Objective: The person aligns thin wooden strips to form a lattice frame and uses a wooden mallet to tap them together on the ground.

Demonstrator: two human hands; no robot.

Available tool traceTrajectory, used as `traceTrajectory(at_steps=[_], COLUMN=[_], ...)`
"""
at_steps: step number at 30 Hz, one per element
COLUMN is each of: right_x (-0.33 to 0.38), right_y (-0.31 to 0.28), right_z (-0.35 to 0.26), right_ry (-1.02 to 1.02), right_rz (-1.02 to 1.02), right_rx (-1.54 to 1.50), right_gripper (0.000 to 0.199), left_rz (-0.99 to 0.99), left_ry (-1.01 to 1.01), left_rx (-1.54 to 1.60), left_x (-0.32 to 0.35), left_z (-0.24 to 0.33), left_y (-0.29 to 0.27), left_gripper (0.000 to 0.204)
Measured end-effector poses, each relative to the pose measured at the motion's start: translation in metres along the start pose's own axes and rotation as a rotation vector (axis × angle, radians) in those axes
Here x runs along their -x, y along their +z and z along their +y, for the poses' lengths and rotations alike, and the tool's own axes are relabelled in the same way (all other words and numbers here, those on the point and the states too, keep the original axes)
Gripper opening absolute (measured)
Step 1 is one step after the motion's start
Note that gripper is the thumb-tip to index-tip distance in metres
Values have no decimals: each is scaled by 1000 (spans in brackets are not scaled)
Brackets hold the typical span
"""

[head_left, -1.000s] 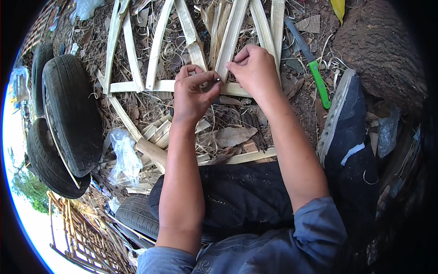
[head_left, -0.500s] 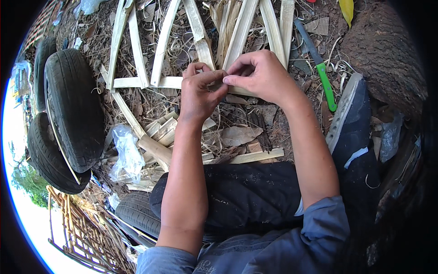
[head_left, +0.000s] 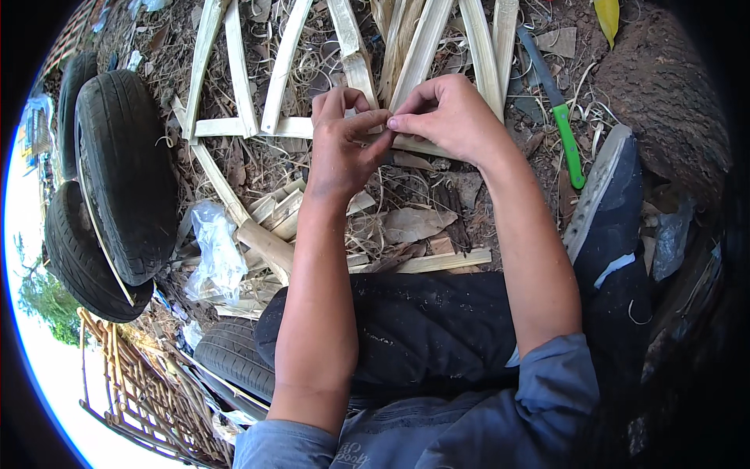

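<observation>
My left hand (head_left: 344, 144) and my right hand (head_left: 453, 121) meet above a row of pale split bamboo strips. Thumb and fingertips of each are pinched together, touching the other hand's; whatever lies between them is too small to make out. Beneath them runs a crosswise bamboo strip (head_left: 287, 127), partly covered by my left hand. Upright strips lean away from it, among them a curved strip (head_left: 283, 70) on the left and a wider strip (head_left: 426, 48) just beyond my fingers. To the right of my right hand lies a knife (head_left: 566, 141) with a green handle.
Black tyres (head_left: 125, 172) are stacked at the left. A clear plastic bag (head_left: 215, 250) and a bamboo piece (head_left: 266, 246) lie nearer. My leg in black trousers (head_left: 430, 336) crosses below my hands. A thick trunk (head_left: 664, 94) stands at the far right, with dry leaves and shavings around.
The view has shifted slightly, so the strips and knife sit a little further right. Both hands stay pinched together in nearly the same place.
</observation>
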State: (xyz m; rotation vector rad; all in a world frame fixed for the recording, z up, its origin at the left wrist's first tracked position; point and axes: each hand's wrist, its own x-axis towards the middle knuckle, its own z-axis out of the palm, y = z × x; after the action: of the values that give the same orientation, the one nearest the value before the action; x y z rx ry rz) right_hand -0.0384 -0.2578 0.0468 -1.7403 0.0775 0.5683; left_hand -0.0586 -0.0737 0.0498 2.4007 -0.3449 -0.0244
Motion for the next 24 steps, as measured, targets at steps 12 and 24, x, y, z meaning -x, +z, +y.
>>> traceTrajectory(at_steps=[12, 24], right_x=[-2, -6], right_y=[-8, -17], right_z=[-10, 2], right_ry=[25, -69], right_rz=[-86, -91], right_rx=[77, 62], right_gripper=[15, 22], left_rz=[-18, -73], left_ry=[142, 100], left_rx=[-31, -47], left_x=[-1, -5], left_z=[-4, 4], left_y=[1, 0], left_gripper=[22, 23])
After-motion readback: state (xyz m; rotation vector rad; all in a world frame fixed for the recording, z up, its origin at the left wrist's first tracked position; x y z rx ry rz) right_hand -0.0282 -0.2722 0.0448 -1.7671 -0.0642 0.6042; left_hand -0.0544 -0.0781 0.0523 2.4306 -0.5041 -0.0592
